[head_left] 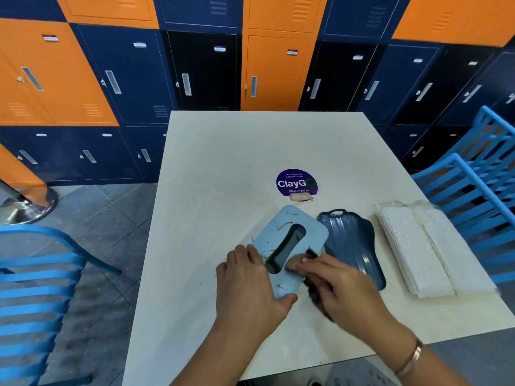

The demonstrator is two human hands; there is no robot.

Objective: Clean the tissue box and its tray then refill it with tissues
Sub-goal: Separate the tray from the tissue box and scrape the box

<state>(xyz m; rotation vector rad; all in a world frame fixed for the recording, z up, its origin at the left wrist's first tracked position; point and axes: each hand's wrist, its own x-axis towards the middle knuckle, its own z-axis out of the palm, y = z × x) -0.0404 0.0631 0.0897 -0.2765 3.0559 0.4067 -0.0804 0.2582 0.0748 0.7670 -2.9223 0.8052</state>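
Tissue box (289,238) lay near the front of the table (237,162), pale blue, slot side up, with brownish smears across its face. Left hand (245,285) gripped its near-left end: fingers curled over the long edge, thumb hooked round the near corner. Right hand (334,285) sat over the box's right edge, blurred, with a dark item (317,296) beneath it, a cloth by my guess. I could not tell whether those fingers pinched it or pressed flat.

Tray (351,240), dark blue and ribbed, lay just beside the box on the right, a pale speck or two on it. Pack of tissues (418,246) lay further right, apart from the tray.

Handling, as I judged it: thin hard plastic, light and rigid, likely to skate on the smooth tabletop under wiping. Best held by the outer edges along the long sides. The slot rim looked the weaker spot and sat among the smears.
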